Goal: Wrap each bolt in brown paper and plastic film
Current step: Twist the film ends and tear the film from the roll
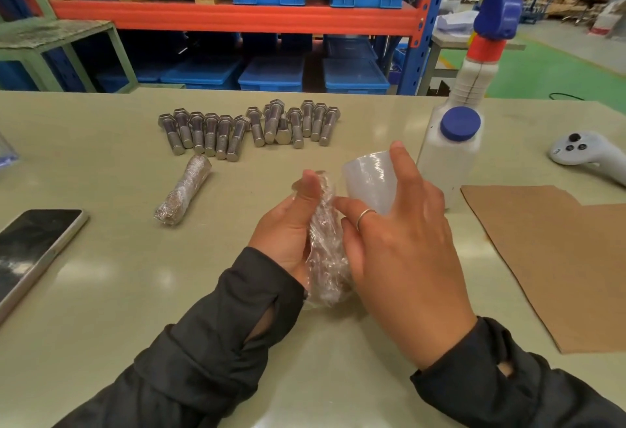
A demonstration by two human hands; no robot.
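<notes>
Left hand (pixel 291 224) grips a bolt (pixel 327 248) already bundled in plastic film, thumb laid along its far end, at the near centre of the desk (pixel 101 292). To its right, the right hand (pixel 399 241) holds the roll of film (pixel 369 183) between thumb and fingers, close against the bundle, apparently so the film stays taut while another turn goes on. One finished bundle (pixel 184 190) lies set aside to the left, paper showing through its clear skin, well apart from the work. A row of bare bolts (pixel 250 127) waits at the far side, within reach for the next turns. Brown paper (pixel 559 268) lies flat at the right, ready for cutting or folding. A spray bottle (pixel 454 143), a grey controller (pixel 582 153) and a phone (pixel 30 251) share the surface. By the count on view, most of the job remains.
</notes>
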